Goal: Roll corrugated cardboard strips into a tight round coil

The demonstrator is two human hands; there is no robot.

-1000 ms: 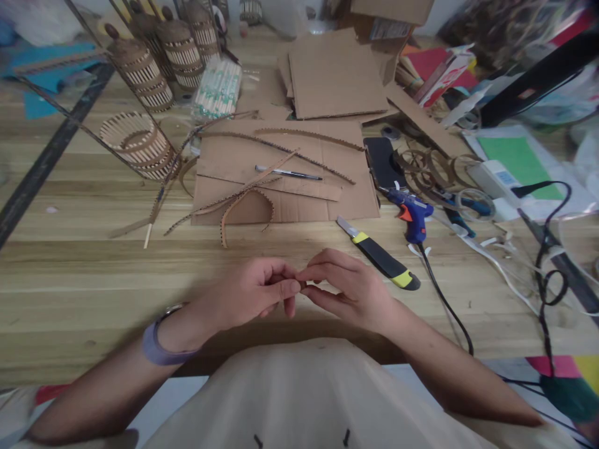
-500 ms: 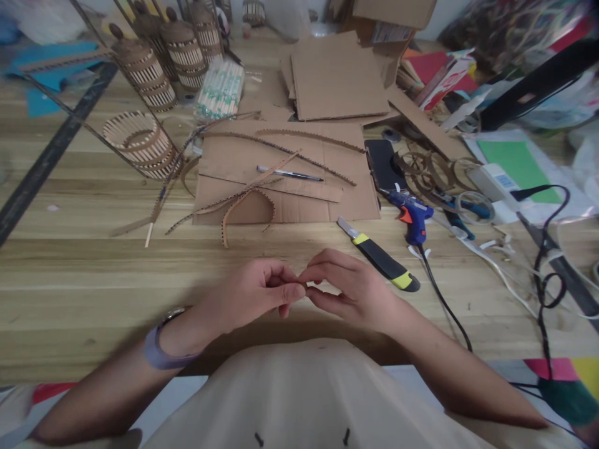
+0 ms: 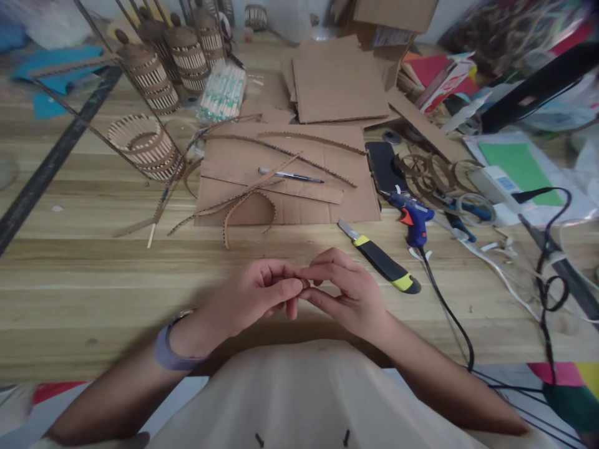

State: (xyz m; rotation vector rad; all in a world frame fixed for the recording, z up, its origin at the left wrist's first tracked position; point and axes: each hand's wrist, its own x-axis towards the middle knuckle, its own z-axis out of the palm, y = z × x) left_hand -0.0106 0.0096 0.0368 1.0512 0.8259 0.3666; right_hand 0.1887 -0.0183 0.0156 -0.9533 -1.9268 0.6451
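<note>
My left hand and my right hand meet fingertip to fingertip above the near part of the table. Pinched between them is a small brown piece, mostly covered by the fingers; its exact kind does not show. Both hands are closed around it. Just beyond my right hand lies a yellow-and-black utility knife with its blade out. In front of the hands, several corrugated cardboard strips and a pen rest on a flat cardboard sheet.
A blue hot glue gun lies right of the knife, its black cord trailing toward me. Beyond it are a phone and cardboard rings. A stick-and-cardboard basket, lanterns and bagged sticks stand back left.
The fingers have shifted slightly around the small brown piece, and a lower left fingertip sits a little farther right. Both forearms have moved inward a bit. The table items lie as before.
</note>
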